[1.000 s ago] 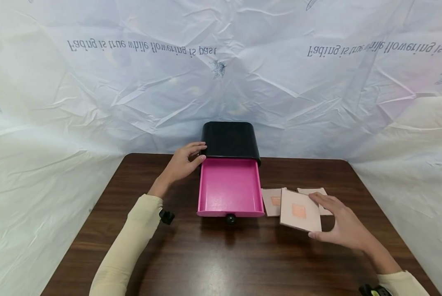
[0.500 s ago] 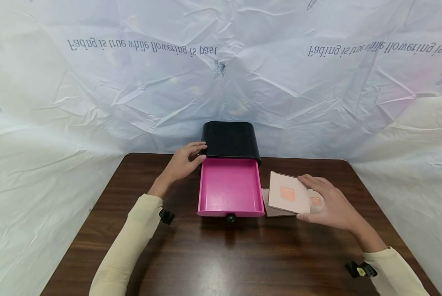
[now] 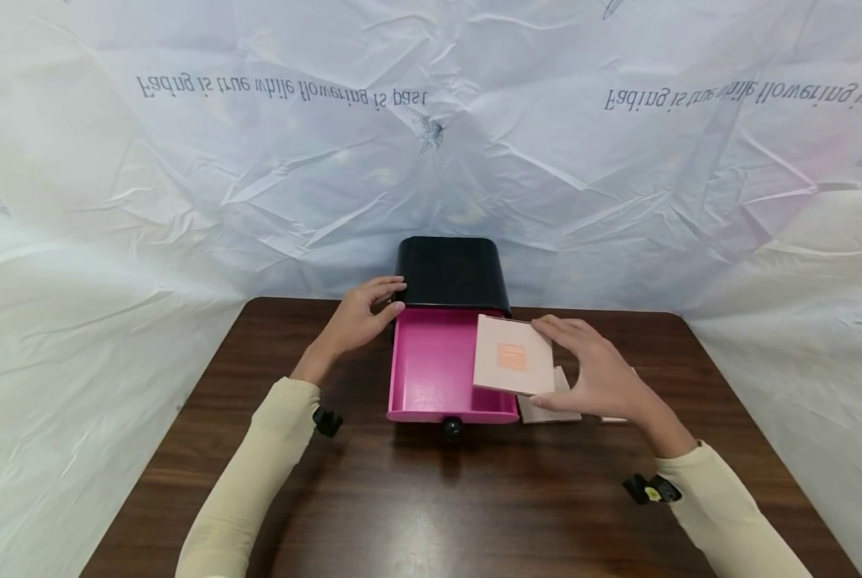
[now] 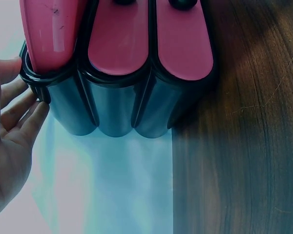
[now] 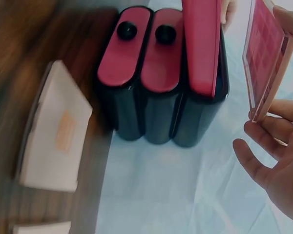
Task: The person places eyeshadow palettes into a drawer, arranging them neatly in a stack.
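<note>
A black cabinet [image 3: 449, 273] stands at the table's back; the left wrist view shows three stacked pink drawers. Its top pink drawer [image 3: 431, 369] is pulled out, with bare floor visible. My left hand [image 3: 362, 317] rests against the cabinet's left side, fingers fairly straight on the black shell [image 4: 68, 105]. Thumb and fingers of my right hand [image 3: 600, 377] pinch a square pale-pink makeup palette [image 3: 514, 357] by its right edges. It hovers tilted over the drawer's right part. In the right wrist view its clear, gridded face [image 5: 266, 53] shows.
Another palette [image 3: 546, 411] lies on the table right of the drawer, partly covered from above. A further one [image 3: 614, 420] is mostly hidden under my right hand. Black round knobs [image 3: 452, 428] stick out from the drawer fronts. A wrinkled white sheet [image 3: 294, 177] hangs behind.
My right hand has carried the palette leftward, from over the other palettes to above the open drawer. The left hand and cabinet have stayed put.
</note>
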Motion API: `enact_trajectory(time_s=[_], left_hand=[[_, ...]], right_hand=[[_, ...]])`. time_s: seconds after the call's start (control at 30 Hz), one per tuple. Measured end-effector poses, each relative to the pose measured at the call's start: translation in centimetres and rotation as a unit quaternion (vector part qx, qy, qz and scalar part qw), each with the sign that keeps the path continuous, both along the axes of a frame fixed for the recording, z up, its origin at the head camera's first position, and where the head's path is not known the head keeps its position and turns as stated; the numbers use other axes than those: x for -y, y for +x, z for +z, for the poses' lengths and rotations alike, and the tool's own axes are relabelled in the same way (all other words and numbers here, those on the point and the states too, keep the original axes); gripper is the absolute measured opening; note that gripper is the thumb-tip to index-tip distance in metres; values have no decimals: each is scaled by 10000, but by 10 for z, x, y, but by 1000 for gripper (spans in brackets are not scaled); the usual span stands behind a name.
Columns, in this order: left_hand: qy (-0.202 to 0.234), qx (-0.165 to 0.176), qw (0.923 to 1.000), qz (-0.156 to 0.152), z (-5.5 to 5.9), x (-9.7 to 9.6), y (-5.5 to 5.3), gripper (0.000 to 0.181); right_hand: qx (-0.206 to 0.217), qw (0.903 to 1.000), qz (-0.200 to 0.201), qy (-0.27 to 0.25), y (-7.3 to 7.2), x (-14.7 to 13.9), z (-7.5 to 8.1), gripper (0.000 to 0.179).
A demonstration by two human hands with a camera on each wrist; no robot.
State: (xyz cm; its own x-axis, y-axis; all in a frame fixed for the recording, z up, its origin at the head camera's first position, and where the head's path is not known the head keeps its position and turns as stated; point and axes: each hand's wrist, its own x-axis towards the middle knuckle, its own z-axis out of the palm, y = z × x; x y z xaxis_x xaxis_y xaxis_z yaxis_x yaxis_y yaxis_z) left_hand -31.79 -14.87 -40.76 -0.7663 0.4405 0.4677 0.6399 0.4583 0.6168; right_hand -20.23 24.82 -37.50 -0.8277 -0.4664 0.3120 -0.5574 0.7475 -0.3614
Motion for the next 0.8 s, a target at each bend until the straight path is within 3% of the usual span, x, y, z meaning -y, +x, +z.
enact_trajectory(time_s=[0.37, 0.8], left_hand=[[-30, -25, 10000, 34, -1, 0, -1, 42], [-110, -28, 9999, 98, 1, -1, 0, 41]], right_hand=[[313, 9990, 328, 18, -11, 42, 3, 109], [180, 9977, 453, 479, -22, 80, -1, 108]])
